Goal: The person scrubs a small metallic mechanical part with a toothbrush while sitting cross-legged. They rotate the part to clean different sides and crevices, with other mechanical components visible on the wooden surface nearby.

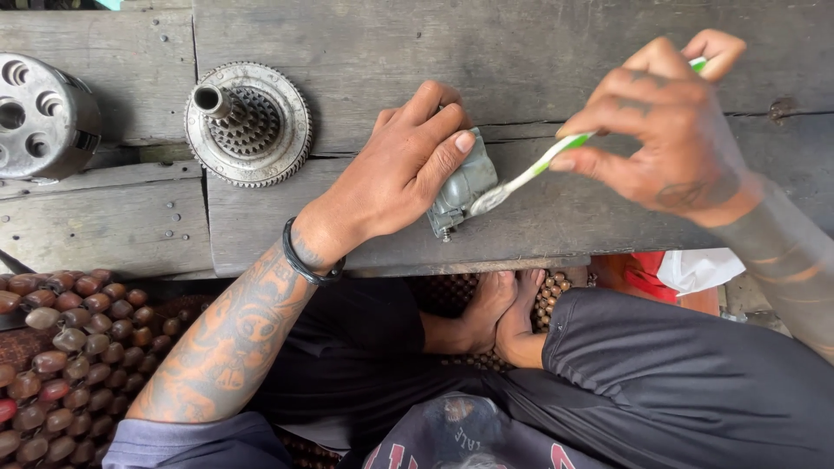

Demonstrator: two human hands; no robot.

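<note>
One brush, one grey part, at the bench's near edge.
Left hand (404, 169) clamps the part (460, 187); right hand (673, 130) pinches the toothbrush (530, 172), its length slanting, head down-left on the part.

Makeshift repair workshop, weathered plank bench (521, 52), toothed metal gear (248, 123), drilled metal drum (43, 117)

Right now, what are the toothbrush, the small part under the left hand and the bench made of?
Toothbrush: looks plastic, glossy white and green handle. Small part: seemingly cast metal, dull grey, screw at the bottom. Bench: weathered grey wood, visible grain, cracks and nail heads.
</note>
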